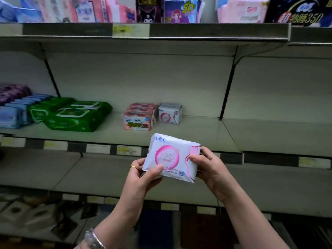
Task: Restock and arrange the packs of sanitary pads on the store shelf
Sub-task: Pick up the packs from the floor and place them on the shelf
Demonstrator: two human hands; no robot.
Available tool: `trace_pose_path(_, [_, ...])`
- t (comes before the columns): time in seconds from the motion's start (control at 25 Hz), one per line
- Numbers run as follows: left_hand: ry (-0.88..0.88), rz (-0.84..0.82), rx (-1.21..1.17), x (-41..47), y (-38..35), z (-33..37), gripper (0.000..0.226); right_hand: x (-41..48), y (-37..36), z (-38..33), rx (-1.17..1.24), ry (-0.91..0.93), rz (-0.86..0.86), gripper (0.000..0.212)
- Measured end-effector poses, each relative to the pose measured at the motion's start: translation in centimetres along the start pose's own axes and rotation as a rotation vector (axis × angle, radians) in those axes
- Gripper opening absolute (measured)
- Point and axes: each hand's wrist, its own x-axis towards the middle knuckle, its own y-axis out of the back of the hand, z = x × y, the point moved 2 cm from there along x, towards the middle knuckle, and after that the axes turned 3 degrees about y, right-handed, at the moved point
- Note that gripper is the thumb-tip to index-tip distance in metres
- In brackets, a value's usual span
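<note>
I hold a white pack of sanitary pads (172, 156) with a pink circle on its front, in front of the middle shelf's edge. My left hand (143, 175) grips its lower left corner, thumb on the front. My right hand (208, 167) grips its right end. On the middle shelf (197, 131) stands a matching white pack (170, 114) next to a row of pink packs (140, 116).
Green packs (75, 114), light blue packs (16, 110) and purple packs (12, 93) fill the shelf's left part. The top shelf (161, 30) carries several mixed packs. A lower shelf (89, 171) lies below, and dark goods sit near the floor.
</note>
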Motion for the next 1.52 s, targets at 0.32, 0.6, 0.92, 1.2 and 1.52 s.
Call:
trace_pose_path(0.32, [0.098,-0.109,0.193,-4.8,12.5,1.0,0.054,-4.0,-11.3,5.6,-0.013,-0.083,0.073,0.077])
trace_pose_path(0.6, [0.208,-0.138,0.313,-6.3,15.5,-0.7,0.068,-6.5,-12.7,6.7,-0.084,-0.124,0.061,0.096])
trace_pose_path(0.92, [0.356,-0.089,0.484,-5.0,13.2,-7.1,0.068,-6.0,-7.9,12.1,-0.249,-0.247,-0.052,0.085])
trace_pose_path(1.2, [0.481,0.001,0.606,-2.9,13.4,-17.3,0.038,-4.9,-3.5,21.5,-0.417,-0.472,-0.1,0.057])
trace_pose_path(1.52, [0.526,-0.03,0.767,1.1,18.9,-32.0,0.052,-5.3,-2.0,36.9,-0.323,-0.504,-0.094,0.09])
